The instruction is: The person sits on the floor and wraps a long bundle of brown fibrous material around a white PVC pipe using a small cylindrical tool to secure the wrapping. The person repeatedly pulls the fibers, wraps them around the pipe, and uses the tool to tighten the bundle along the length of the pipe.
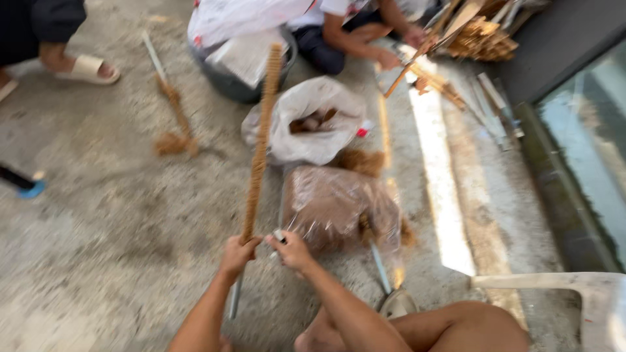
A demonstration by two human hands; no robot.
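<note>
A long metal rod wound in brown coir rope point(259, 146) stands tilted over the grey concrete floor point(111, 215), its bare lower end near the person's knee. The left hand point(238, 251) is closed round the rod where the winding ends. The right hand point(291, 251) pinches a small pale piece beside it; what it is cannot be told. Judged step: securing the winding's end, which calls for steady tension. A clear plastic bag of brown fibre point(339, 205) lies just beyond.

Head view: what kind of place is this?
Probably an informal floor workshop for hand-wrapping brown fibre onto rods. The left hand grips a fibre-wound rod over bare concrete floor, bags of fibre lie open, and another person sits working sticks.
</note>
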